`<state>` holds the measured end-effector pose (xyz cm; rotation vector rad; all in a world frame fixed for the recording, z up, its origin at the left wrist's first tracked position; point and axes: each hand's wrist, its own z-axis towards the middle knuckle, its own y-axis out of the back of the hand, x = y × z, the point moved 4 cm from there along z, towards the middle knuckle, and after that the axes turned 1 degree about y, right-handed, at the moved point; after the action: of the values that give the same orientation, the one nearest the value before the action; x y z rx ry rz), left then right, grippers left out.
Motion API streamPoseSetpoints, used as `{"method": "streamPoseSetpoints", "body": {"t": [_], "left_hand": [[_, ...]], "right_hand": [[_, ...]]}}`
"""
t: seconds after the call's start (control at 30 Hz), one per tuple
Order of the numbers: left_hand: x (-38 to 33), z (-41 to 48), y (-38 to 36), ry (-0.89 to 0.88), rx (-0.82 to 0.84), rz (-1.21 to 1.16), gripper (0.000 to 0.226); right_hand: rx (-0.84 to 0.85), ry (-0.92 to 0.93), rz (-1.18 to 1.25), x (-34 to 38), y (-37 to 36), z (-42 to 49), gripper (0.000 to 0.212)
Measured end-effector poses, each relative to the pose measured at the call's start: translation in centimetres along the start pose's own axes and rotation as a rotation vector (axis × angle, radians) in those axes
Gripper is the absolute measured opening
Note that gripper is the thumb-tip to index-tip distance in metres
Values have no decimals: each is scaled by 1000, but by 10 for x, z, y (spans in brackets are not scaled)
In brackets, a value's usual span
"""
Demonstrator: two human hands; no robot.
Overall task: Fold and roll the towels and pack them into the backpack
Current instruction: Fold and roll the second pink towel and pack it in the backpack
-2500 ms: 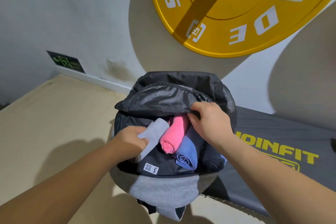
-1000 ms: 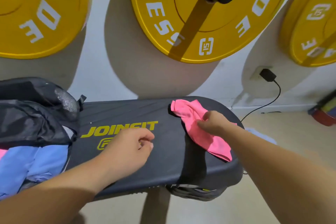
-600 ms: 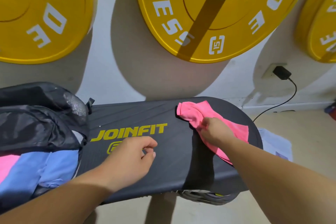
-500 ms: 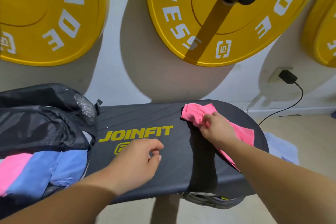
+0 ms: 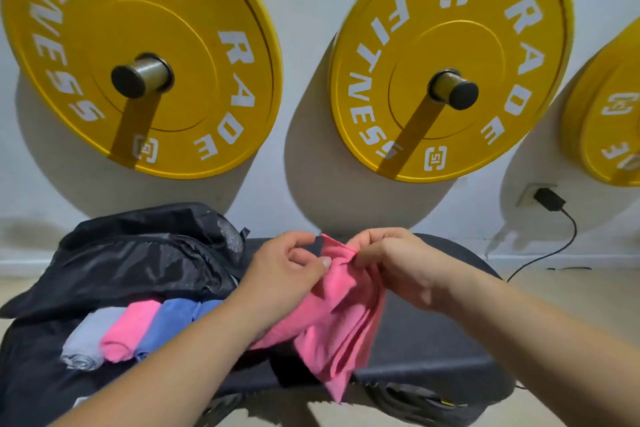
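Observation:
A loose pink towel hangs crumpled above the black bench. My left hand pinches its upper edge from the left, and my right hand pinches the same edge from the right, close together. The black backpack lies open at the left end of the bench. Inside it lie rolled towels side by side: a grey roll, a pink roll and a blue roll.
Yellow weight plates hang on pegs on the white wall behind the bench. A black charger sits in a wall socket at the right, its cable trailing to the beige floor.
The pink towel has come up off the bench and left toward the backpack. My left hand, empty on the bench before, now pinches the towel beside my right hand. The view has tilted upward.

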<state>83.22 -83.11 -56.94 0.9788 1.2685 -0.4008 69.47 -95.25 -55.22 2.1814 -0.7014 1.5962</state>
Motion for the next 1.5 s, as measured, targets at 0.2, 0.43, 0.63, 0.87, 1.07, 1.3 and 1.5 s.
{"method": "streamPoseSetpoints", "body": {"t": [0.2, 0.43, 0.63, 0.87, 1.07, 1.3, 1.5], "left_hand": [[-22, -42, -10, -3, 164, -278, 52], [-10, -40, 5, -254, 10, 154, 17], [6, -22, 43, -243, -172, 307, 21], [17, -11, 53, -42, -264, 198, 23], [34, 4, 58, 110, -430, -131, 18], [47, 10, 88, 240, -621, -360, 47], [32, -12, 23, 242, -184, -309, 24]], "right_hand": [[90, -38, 117, 5, -25, -50, 32], [-43, 64, -43, -9, -15, -58, 42], [-445, 321, -1105, -14, 40, -30, 11], [-577, 214, -768, -26, 55, -20, 35], [-582, 236, -376, -20, 45, -11, 33], [-774, 43, -316, -45, 85, -10, 43], [-310, -107, -29, -43, 27, -8, 14]]}}
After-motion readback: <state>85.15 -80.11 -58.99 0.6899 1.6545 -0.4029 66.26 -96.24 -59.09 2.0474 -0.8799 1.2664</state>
